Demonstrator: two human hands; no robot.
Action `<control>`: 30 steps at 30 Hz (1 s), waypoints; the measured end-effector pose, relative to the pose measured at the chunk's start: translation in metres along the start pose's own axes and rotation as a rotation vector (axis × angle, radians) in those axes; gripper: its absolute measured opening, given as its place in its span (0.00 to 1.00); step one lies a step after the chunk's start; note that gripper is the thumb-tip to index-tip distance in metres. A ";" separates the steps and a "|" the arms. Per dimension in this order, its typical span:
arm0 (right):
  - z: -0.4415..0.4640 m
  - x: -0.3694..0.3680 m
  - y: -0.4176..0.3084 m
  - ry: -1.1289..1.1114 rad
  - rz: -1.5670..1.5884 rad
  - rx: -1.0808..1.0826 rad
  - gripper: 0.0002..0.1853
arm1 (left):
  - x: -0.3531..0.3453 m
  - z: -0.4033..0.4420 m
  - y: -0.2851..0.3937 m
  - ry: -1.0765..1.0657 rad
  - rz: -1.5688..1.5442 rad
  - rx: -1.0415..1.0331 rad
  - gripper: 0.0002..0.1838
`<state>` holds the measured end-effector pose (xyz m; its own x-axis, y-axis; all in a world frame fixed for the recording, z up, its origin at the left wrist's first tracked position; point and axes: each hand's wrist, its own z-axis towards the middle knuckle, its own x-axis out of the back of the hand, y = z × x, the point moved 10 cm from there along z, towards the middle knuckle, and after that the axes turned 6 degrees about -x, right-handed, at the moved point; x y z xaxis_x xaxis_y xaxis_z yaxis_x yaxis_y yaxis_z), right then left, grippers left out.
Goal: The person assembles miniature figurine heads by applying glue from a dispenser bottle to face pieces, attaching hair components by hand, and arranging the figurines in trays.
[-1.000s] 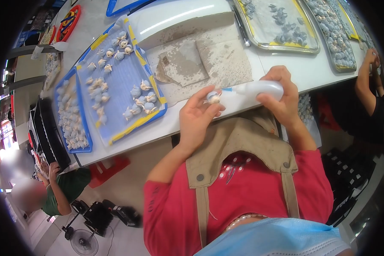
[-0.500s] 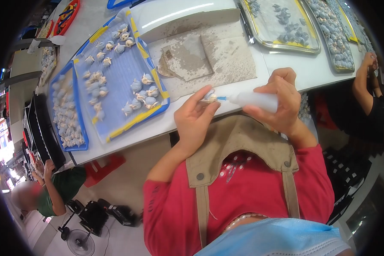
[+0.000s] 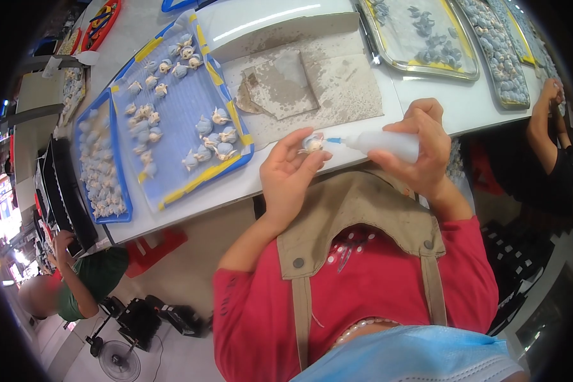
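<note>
Pale blue and cream, 1 small figure (image 3: 313,144) sits between the thumb and fingers of the left hand (image 3: 285,167), raised just over the near edge of the white table (image 3: 395,95). Facing it is the thin blue nozzle (image 3: 335,140) of a translucent white bottle (image 3: 393,146), its tip just beside the figure — whether they touch, I cannot tell. The right hand (image 3: 421,151) has its thumb and fingers wrapped around the bottle, which lies nearly level. Beyond the 2 hands, stained cardboard (image 3: 350,83) lies flat on the table, its far edge folded up. Left of it, a blue tray (image 3: 245,155) edged with yellow tape holds similar figures in loose clusters; to the right, a metal tray (image 3: 420,71) carries grey-blue pieces.
</note>
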<state>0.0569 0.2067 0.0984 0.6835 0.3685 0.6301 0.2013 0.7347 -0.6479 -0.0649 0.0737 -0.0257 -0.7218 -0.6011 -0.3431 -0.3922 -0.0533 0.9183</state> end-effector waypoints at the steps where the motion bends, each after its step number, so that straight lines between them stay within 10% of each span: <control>1: -0.001 -0.001 0.001 -0.018 0.001 0.011 0.18 | 0.000 0.000 -0.001 0.008 -0.005 0.004 0.20; 30: 0.021 -0.057 0.089 0.058 0.164 -0.355 0.12 | 0.009 0.002 -0.007 0.027 -0.058 0.046 0.20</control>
<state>0.0207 0.2630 0.0143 0.7632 0.4241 0.4875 0.3097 0.4221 -0.8520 -0.0698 0.0705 -0.0355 -0.6821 -0.6190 -0.3893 -0.4591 -0.0519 0.8869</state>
